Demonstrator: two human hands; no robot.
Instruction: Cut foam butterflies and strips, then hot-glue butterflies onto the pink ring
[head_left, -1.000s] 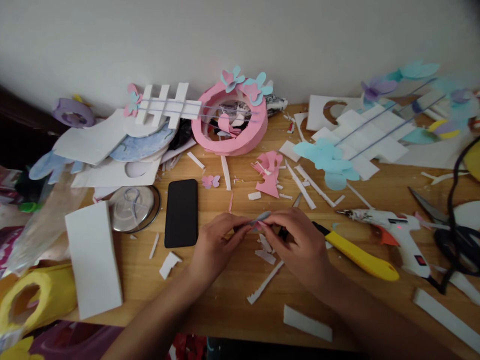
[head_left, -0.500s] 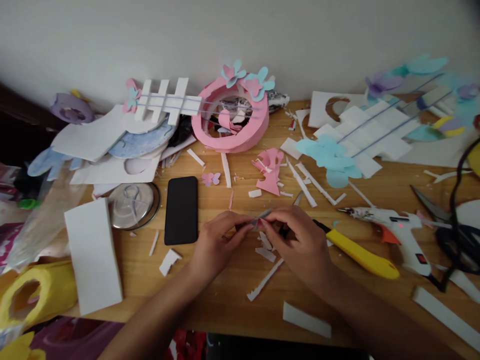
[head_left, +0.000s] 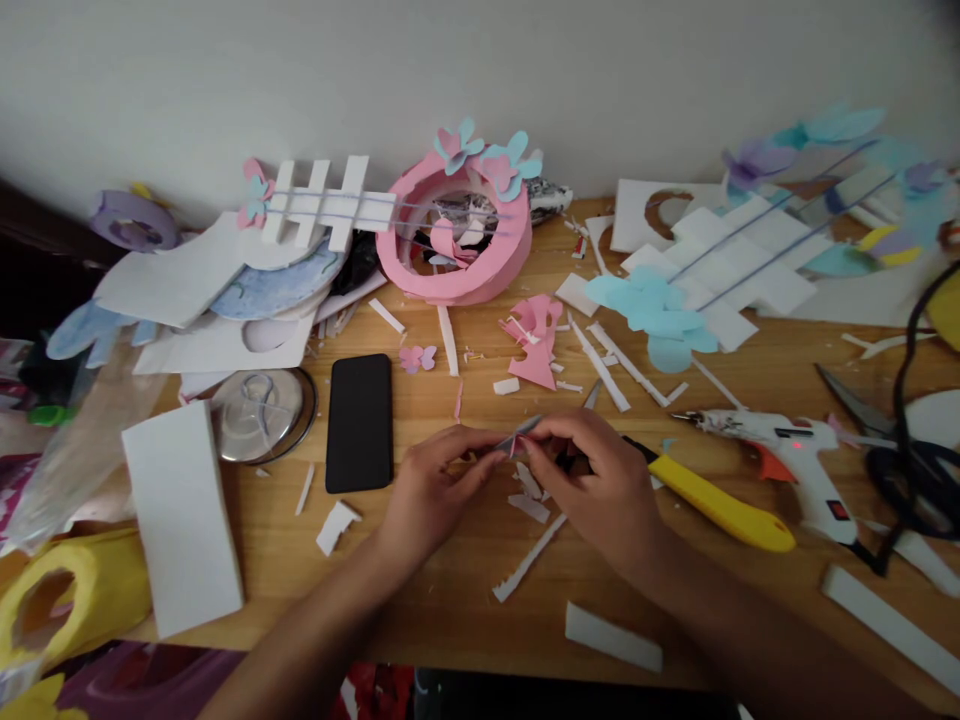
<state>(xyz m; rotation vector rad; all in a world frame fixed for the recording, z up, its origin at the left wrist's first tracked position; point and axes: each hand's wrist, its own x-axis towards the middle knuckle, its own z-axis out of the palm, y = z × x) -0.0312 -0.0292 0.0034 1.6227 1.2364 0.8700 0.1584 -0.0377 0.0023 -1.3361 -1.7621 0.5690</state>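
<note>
Both hands meet over the middle of the table, pinching one small folded paper piece [head_left: 517, 440], greyish-lilac with pink showing inside. My left hand [head_left: 442, 480] grips its left end between thumb and fingers. On the other end, my right hand [head_left: 592, 470] is closed with thumb and forefinger. Fingertips cover much of the piece, so its full shape is hidden. Beneath the right hand lies a dark-handled blade tool [head_left: 592, 395], mostly covered. A small pink and lilac paper butterfly [head_left: 418, 358] and a cut pink paper scrap [head_left: 536, 342] lie just beyond the hands.
A black phone [head_left: 359, 423] lies left of the hands. On the right are a yellow-handled cutter [head_left: 720, 505], a white glue gun [head_left: 795, 455] with its light on, and scissors [head_left: 862, 410]. A pink ring with paper flowers [head_left: 495, 280] stands behind. White strips are scattered around.
The view has shifted slightly, moving the table items a little to the left. Both hands keep the same pinch on the folded paper piece.
</note>
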